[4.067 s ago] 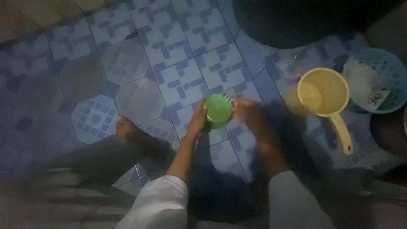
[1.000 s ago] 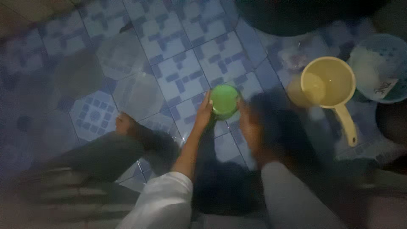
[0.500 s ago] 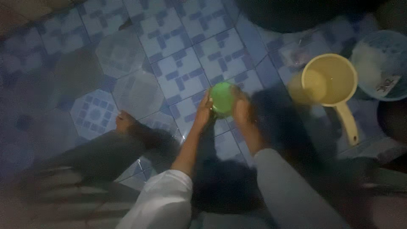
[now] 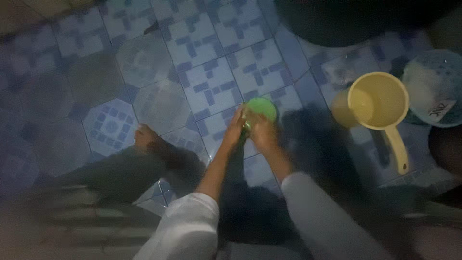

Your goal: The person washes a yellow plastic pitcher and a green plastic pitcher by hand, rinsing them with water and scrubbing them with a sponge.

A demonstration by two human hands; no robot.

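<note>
A small green cup (image 4: 262, 108) is held low over the blue patterned tile floor (image 4: 211, 82). My left hand (image 4: 235, 132) grips its left side. My right hand (image 4: 262, 132) lies over the cup's near rim and covers part of its mouth, the fingers pressed on or into it; blur hides whether it holds anything. Both arms wear white sleeves.
A yellow dipper (image 4: 378, 103) with a long handle stands on the floor to the right. A pale blue perforated basket (image 4: 435, 86) with white contents sits at the far right. A large dark basin (image 4: 346, 19) is at the top. My bare foot (image 4: 144, 137) rests at the left.
My right hand has moved left from beside the cup onto its rim and mouth. The cup stays in my left hand, almost where it was.
</note>
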